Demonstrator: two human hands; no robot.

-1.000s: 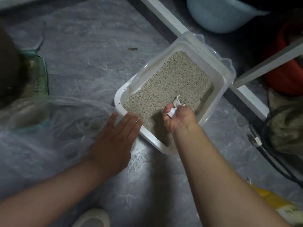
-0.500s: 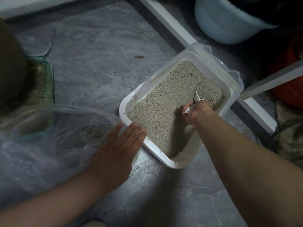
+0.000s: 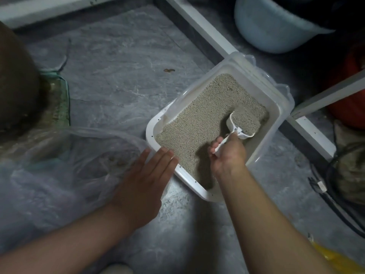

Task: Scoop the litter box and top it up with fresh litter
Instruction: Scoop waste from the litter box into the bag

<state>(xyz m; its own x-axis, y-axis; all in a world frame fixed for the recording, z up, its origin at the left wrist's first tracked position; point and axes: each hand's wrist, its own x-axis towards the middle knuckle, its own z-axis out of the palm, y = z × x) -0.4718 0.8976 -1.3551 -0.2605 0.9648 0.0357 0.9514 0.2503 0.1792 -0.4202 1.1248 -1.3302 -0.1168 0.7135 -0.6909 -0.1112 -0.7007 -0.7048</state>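
The right hand (image 3: 227, 155) curls round the handle of a white litter scoop (image 3: 240, 126), whose bowl sits just beyond the knuckles, heaped with litter and low over the far right part of the grey litter (image 3: 199, 123). The litter fills a white litter box (image 3: 152, 133) with a clear raised wall, standing on the grey marbled floor (image 3: 118, 66). The left hand (image 3: 144, 182) lies flat with fingers straight and together, fingertips touching the box's near left rim, palm over the edge of a clear plastic bag (image 3: 65, 171) spread just beside the box on the left. A pale blue basin (image 3: 270, 26) stands beyond the box, a yellow bag (image 3: 331, 258) at lower right
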